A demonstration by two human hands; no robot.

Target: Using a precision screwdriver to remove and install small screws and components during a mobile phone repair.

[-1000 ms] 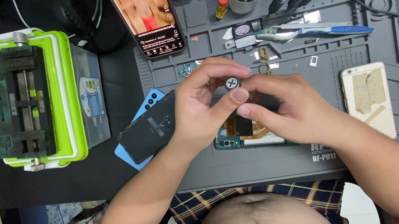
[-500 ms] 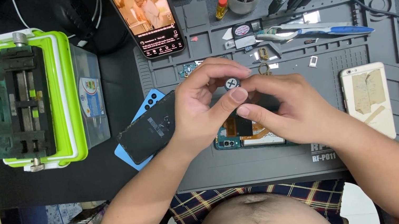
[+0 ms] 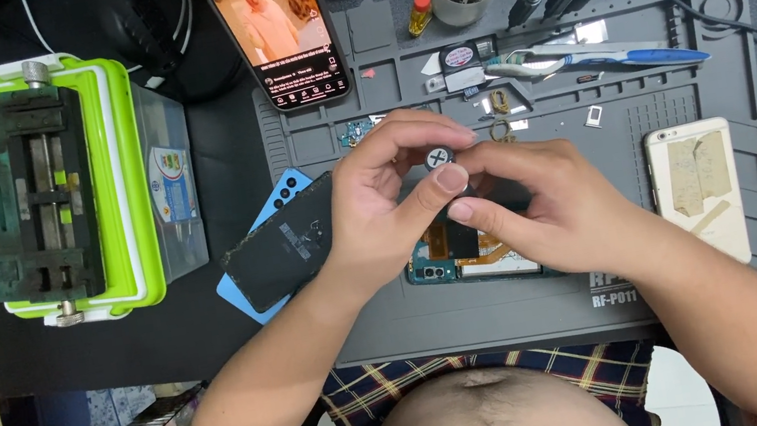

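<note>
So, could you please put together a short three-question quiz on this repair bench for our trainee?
1. True or false: both hands, the left hand and the right hand, meet at the screwdriver.
2. What lies under the hands on the grey mat?
A. an opened phone
B. a wristwatch
C. a laptop
3. Which side of the mat holds the green clamp fixture: the person's left or right?

Key: 1 true; 2 A; 3 left.
</note>
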